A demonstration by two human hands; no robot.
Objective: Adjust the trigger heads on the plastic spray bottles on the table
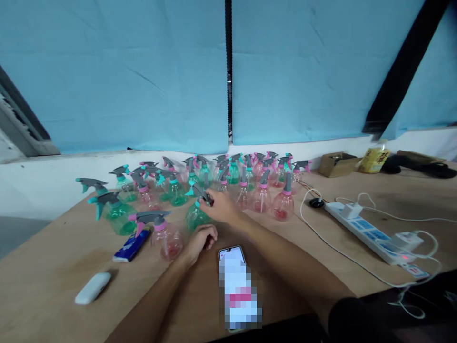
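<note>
My right hand [220,205] grips the grey spray head of a green spray bottle [197,216] near the middle of the table. Just in front of that bottle is my left hand [204,240], its fingers curled in; whether anything is inside them is hidden. A pink spray bottle [167,242] stands left of my left hand, its trigger pointing left. Behind my hands, several green and pink spray bottles with grey heads crowd together, among them a pink one [283,206] at the right end. Between my forearms lies a lit phone [235,271].
On the left are a blue packet [131,245] and a white rounded case [93,287]. A white power strip [364,231] with chargers and loose cables spreads over the right side. Farther back stand a small cardboard box [337,164] and a yellow-labelled bottle [373,157]. Blue curtains [143,71] hang behind.
</note>
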